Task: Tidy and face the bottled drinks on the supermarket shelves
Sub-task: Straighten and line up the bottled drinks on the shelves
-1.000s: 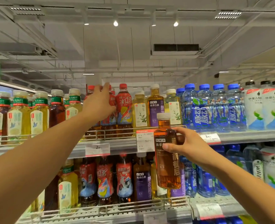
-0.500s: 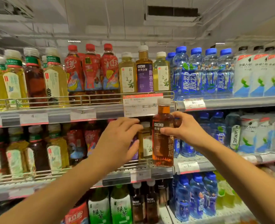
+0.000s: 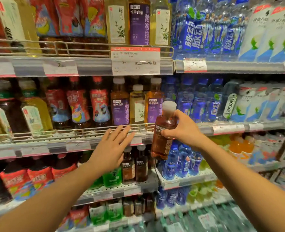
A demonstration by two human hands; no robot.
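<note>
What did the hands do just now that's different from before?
The left hand came down from the top shelf's red bottles and now hangs open by the middle shelf rail. The right hand still grips the amber tea bottle, carried lower.

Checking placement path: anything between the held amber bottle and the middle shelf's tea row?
Yes. The wire front rail runs along the shelf edge, and purple-label bottles fill the front row behind it. The right hand holds the amber bottle in front of and below the rail.
</note>
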